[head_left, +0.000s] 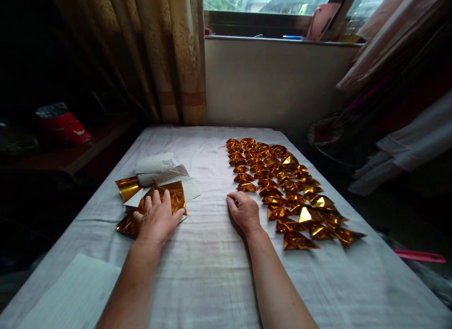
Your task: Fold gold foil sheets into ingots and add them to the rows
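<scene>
My left hand (pixel 157 216) lies with fingers spread on a small pile of shiny gold foil paper (pixel 179 194) at the left of the table. Its fingertips touch the top sheet. A curled gold sheet (pixel 127 187) with a white underside juts out beyond the fingers. My right hand (pixel 245 210) rests on the cloth as a loose fist; its palm side is hidden and nothing shows sticking out of it. Just to its right are rows of folded gold foil pieces (pixel 270 184), each pointed at the ends, spread over the right half of the table.
A whitish paper wrapper or roll (pixel 153 164) lies behind the foil pile. A white sheet (pixel 76 291) is at the front left of the cloth-covered table (pixel 208 277). Beyond the edges are a curtain (pixel 173 60), a red packet (pixel 65 124), hanging clothes (pixel 416 131) and a pink handle (pixel 420 256).
</scene>
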`<state>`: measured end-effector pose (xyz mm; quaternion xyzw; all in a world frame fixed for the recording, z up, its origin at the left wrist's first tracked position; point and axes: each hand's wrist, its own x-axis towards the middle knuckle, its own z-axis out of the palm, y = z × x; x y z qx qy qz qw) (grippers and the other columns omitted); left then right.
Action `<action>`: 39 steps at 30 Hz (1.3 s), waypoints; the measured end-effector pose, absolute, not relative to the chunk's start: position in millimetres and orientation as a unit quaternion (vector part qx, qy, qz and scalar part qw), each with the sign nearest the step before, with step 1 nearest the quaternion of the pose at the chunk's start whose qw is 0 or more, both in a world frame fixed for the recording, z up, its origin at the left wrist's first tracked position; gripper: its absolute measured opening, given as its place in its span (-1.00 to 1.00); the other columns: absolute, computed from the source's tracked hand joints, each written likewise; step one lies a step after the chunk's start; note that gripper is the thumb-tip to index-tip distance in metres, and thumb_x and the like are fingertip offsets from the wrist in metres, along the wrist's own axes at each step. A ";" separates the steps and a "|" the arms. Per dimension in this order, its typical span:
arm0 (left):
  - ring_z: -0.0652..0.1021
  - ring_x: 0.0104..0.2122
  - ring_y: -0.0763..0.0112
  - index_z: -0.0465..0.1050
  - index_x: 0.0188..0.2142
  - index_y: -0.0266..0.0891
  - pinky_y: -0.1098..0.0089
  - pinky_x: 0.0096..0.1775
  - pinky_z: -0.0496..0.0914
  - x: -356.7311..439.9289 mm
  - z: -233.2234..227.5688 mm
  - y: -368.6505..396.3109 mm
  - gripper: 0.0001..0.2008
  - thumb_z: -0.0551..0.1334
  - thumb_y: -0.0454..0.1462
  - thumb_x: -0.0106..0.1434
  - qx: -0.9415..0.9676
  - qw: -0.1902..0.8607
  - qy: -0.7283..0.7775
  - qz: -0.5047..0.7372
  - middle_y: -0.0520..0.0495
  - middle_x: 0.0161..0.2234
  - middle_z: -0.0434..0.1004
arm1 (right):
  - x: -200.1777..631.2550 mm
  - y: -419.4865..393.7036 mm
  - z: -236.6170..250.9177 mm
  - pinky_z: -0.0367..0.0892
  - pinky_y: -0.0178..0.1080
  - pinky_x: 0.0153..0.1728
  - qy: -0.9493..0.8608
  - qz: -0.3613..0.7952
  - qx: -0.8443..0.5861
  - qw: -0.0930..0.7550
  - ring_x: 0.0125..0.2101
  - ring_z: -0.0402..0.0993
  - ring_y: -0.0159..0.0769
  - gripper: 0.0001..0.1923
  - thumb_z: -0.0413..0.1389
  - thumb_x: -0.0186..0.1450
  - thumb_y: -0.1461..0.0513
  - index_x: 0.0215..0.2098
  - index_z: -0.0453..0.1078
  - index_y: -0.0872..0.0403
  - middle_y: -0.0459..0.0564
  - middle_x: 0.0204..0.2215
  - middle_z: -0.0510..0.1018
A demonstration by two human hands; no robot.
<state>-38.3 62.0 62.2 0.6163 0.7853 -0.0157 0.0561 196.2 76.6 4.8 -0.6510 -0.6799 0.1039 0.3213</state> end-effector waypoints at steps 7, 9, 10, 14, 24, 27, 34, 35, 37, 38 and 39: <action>0.15 0.29 -0.13 0.14 0.31 -0.25 -0.20 0.09 0.26 -47.8 52.9 66.7 -0.38 0.00 -0.01 0.35 0.608 0.082 0.789 -0.041 -0.37 0.35 0.04 | 195.8 76.5 5.6 0.29 -0.34 -0.24 -0.683 0.108 -0.650 0.315 -0.26 0.52 -0.30 -0.82 0.07 0.32 0.26 -0.27 0.54 0.01 -0.07 -0.27 0.62; 0.16 0.28 -0.11 0.16 0.30 -0.24 -0.21 0.09 0.25 -48.8 49.6 67.5 -0.40 -0.01 -0.01 0.36 0.613 0.064 0.787 -0.026 -0.36 0.34 0.08 | 195.8 76.3 5.6 0.29 -0.34 -0.25 -0.684 0.107 -0.650 0.313 -0.26 0.52 -0.30 -0.82 0.07 0.33 0.25 -0.27 0.54 0.01 -0.07 -0.28 0.61; 0.16 0.29 -0.11 0.16 0.30 -0.23 -0.21 0.09 0.25 -49.4 48.1 67.7 -0.40 -0.01 -0.02 0.37 0.613 0.057 0.788 -0.019 -0.35 0.34 0.09 | 195.7 76.2 5.6 0.29 -0.34 -0.25 -0.684 0.106 -0.651 0.313 -0.27 0.52 -0.30 -0.82 0.07 0.33 0.25 -0.27 0.54 0.00 -0.07 -0.28 0.61; 0.14 0.30 -0.06 0.15 0.30 -0.24 -0.19 0.11 0.24 -50.4 45.2 67.8 -0.42 -0.03 -0.03 0.39 0.611 0.044 0.790 -0.012 -0.33 0.35 0.07 | 195.3 76.0 4.7 0.28 -0.35 -0.25 -0.682 0.101 -0.650 0.319 -0.27 0.52 -0.31 -0.82 0.07 0.33 0.25 -0.28 0.54 -0.02 -0.08 -0.28 0.61; 0.22 0.28 -0.05 0.17 0.29 -0.29 -0.08 0.11 0.29 -52.7 49.0 67.5 -0.40 0.03 -0.05 0.35 0.634 0.060 0.771 -0.010 -0.34 0.31 0.16 | 195.9 77.0 3.7 0.29 -0.36 -0.26 -0.679 0.103 -0.651 0.322 -0.27 0.52 -0.32 -0.81 0.06 0.33 0.23 -0.27 0.55 -0.04 -0.09 -0.29 0.62; 0.23 0.28 -0.03 0.21 0.28 -0.28 -0.03 0.13 0.28 -54.7 46.5 66.8 -0.40 0.06 -0.06 0.33 0.643 0.062 0.763 0.001 -0.33 0.32 0.17 | 195.6 77.0 4.4 0.29 -0.35 -0.26 -0.677 0.106 -0.653 0.324 -0.27 0.52 -0.32 -0.81 0.07 0.32 0.23 -0.28 0.55 -0.04 -0.09 -0.28 0.62; 0.59 -0.14 0.10 0.55 -0.15 -0.11 0.27 -0.22 0.40 -52.3 64.5 63.5 -0.70 0.06 -0.13 0.32 0.662 0.081 0.744 0.030 -0.14 -0.09 0.62 | 195.5 76.8 5.9 0.30 -0.35 -0.24 -0.676 0.113 -0.651 0.325 -0.25 0.53 -0.32 -0.82 0.07 0.32 0.24 -0.28 0.54 -0.03 -0.09 -0.28 0.62; 0.60 -0.20 0.10 0.56 -0.19 -0.10 0.28 -0.27 0.39 -51.7 68.4 63.2 -0.70 0.06 -0.14 0.32 0.655 0.078 0.751 0.027 -0.13 -0.16 0.64 | 195.6 76.8 5.9 0.30 -0.35 -0.24 -0.676 0.114 -0.651 0.327 -0.25 0.53 -0.32 -0.82 0.07 0.32 0.24 -0.28 0.54 -0.03 -0.09 -0.28 0.62; 0.61 -0.25 0.10 0.57 -0.25 -0.09 0.30 -0.32 0.36 -50.5 74.7 62.7 -0.70 0.06 -0.15 0.32 0.647 0.061 0.759 0.027 -0.13 -0.22 0.66 | 195.7 76.7 5.6 0.31 -0.35 -0.23 -0.675 0.115 -0.649 0.331 -0.25 0.53 -0.32 -0.81 0.07 0.32 0.25 -0.28 0.54 -0.03 -0.08 -0.27 0.62; 0.61 -0.27 0.11 0.58 -0.26 -0.09 0.31 -0.34 0.36 -49.7 77.0 62.3 -0.70 0.06 -0.15 0.32 0.649 0.054 0.758 0.031 -0.13 -0.23 0.66 | 195.7 76.7 5.4 0.32 -0.35 -0.23 -0.675 0.116 -0.648 0.334 -0.25 0.53 -0.32 -0.81 0.07 0.32 0.25 -0.29 0.54 -0.03 -0.08 -0.27 0.62; 0.61 -0.28 0.13 0.58 -0.27 -0.09 0.32 -0.34 0.36 -48.5 78.7 61.8 -0.71 0.06 -0.16 0.32 0.653 0.049 0.755 0.039 -0.13 -0.23 0.66 | 195.5 76.7 5.2 0.32 -0.34 -0.22 -0.674 0.118 -0.647 0.338 -0.25 0.53 -0.31 -0.81 0.07 0.31 0.25 -0.28 0.54 -0.02 -0.08 -0.27 0.63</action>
